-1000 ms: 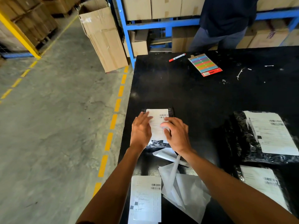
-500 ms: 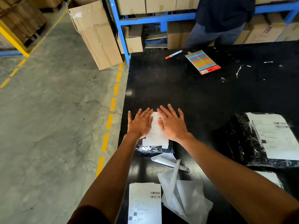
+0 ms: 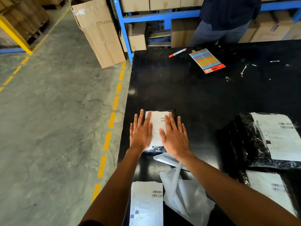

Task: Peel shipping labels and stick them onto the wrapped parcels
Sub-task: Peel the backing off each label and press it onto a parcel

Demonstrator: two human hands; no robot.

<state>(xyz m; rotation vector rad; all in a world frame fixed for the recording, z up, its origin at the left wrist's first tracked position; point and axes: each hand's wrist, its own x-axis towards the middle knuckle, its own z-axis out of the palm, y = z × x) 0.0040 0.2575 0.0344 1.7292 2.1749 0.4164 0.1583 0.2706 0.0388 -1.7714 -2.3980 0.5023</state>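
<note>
A small black-wrapped parcel (image 3: 173, 112) lies near the left edge of the black table (image 3: 187, 88), with a white shipping label (image 3: 157, 126) on its top. My left hand (image 3: 141, 131) presses flat on the label's left side, fingers straight. My right hand (image 3: 175, 136) presses flat on its right side. A stack of unpeeled labels (image 3: 146, 204) lies at the near edge between my forearms. Crumpled white backing paper (image 3: 187, 198) sits beside it. Two larger black parcels (image 3: 241, 137) (image 3: 244, 176) with labels on them lie at the right.
A red marker (image 3: 177, 53) and a card of coloured strips (image 3: 206, 60) lie at the table's far side, with paper scraps (image 3: 243, 70) nearby. A person (image 3: 226, 18) stands behind the table by blue shelving (image 3: 156, 17) with cartons. A tall carton (image 3: 99, 31) leans at the left.
My hands went from fingering the label's lower part to lying flat with spread fingers on either side of it, then slid slightly apart and toward me.
</note>
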